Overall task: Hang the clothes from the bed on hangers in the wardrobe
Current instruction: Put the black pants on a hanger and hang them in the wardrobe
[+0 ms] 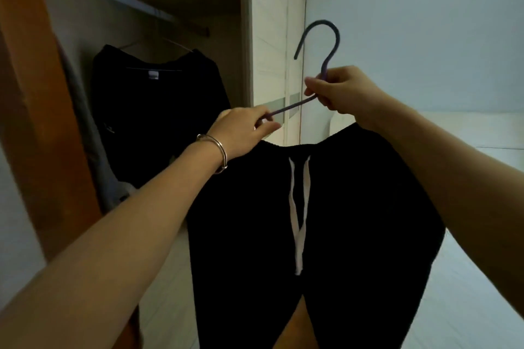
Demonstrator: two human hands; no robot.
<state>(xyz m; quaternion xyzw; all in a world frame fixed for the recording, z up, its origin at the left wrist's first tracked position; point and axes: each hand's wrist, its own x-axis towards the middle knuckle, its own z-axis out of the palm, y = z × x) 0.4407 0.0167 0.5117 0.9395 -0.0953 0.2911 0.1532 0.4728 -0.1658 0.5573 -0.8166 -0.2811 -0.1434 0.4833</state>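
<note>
Right hand [338,91] pinches purple hanger [330,45] at neck; left hand [243,127] pinches its arm. Black trousers [312,221] hang below, outside wardrobe [246,37]. Keep waistband level, hook facing rail [181,22], beside hung black top [158,110].

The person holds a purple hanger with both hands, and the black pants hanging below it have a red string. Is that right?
Not quite. The head view shows the string on the black pants is white, not red. The left hand and right hand do both hold the purple hanger.
</note>
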